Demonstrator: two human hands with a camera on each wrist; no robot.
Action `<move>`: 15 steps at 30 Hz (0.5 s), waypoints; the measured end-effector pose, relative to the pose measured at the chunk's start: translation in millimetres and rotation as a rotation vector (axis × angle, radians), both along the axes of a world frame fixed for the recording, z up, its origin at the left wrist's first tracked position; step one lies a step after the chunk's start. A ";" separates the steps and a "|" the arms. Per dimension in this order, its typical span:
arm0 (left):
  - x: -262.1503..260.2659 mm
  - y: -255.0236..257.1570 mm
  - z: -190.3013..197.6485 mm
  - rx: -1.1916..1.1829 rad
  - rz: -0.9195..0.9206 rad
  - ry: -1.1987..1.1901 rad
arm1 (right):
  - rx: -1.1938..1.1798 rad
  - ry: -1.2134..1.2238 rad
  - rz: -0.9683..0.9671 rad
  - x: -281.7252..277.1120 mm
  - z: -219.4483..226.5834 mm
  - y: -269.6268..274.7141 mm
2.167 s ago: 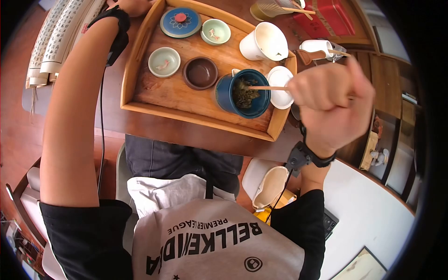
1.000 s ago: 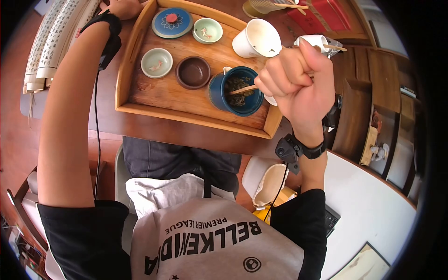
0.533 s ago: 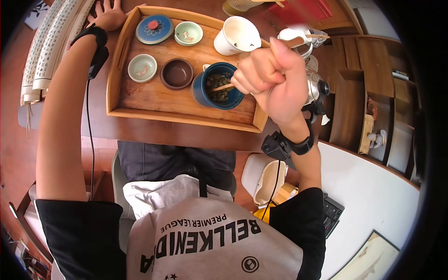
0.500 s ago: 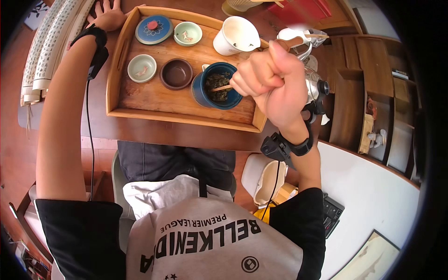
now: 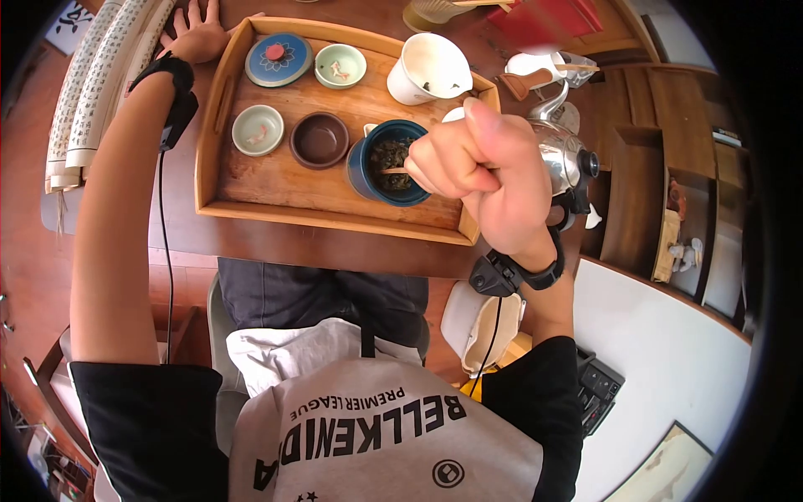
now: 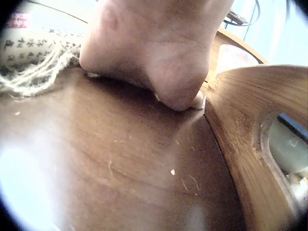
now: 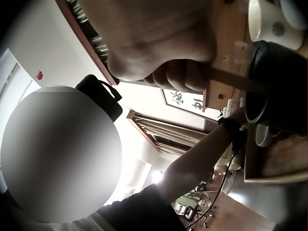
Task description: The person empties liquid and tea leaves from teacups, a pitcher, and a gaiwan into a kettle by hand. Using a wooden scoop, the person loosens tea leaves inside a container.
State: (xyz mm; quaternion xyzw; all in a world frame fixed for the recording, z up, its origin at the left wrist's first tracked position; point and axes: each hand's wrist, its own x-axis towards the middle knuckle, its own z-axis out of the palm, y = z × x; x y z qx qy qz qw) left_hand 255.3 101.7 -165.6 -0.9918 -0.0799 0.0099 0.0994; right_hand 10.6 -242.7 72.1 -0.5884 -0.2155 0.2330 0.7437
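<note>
My right hand point(image 5: 489, 180) is curled round a thin wooden stick point(image 7: 231, 81), thumb side up. The stick's far end point(image 5: 393, 171) dips among dark wet tea leaves point(image 5: 387, 153) inside a blue cup point(image 5: 358, 171) with a small pale spout. This cup stands in the right part of a wooden tray point(image 5: 335, 220). At the tray's far left corner, my left hand point(image 5: 196, 39) rests on the table with straight, spread fingers. In the left wrist view, its heel lies on the tabletop point(image 6: 120, 159) beside the tray's wooden end with the handle cutout.
On the tray stand a blue lid point(image 5: 259, 69) with a red knob, two pale green cups, a brown bowl point(image 5: 319, 140) and a tall white cup point(image 5: 427, 71). A metal kettle point(image 5: 562, 159) stands behind my right hand. Scrolls point(image 5: 104, 92) lie at the left.
My right hand has moved left and nearer the blue cup, so less of the stick shows. The head view has shifted; the kettle and more of my left hand now show.
</note>
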 end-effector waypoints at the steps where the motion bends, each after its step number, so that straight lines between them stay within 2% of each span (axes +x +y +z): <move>1: -0.7 -0.3 0.8 0.000 0.003 0.010 | -0.060 -0.036 0.003 -0.9 2.7 0.7; 6: 2.4 7.0 -4.0 0.015 -0.030 -0.006 | -0.164 -0.071 -0.022 -5.0 9.2 7.0; 8: 3.2 12.3 -7.5 0.025 -0.038 -0.010 | -0.090 -0.119 0.125 -0.9 5.5 1.8; 12: 4.4 15.6 -8.3 0.007 -0.066 -0.025 | -0.135 -0.027 0.193 9.7 13.2 -7.3; 15: 1.3 12.5 -1.4 0.014 -0.053 0.007 | -0.096 0.026 0.101 13.0 6.6 -12.9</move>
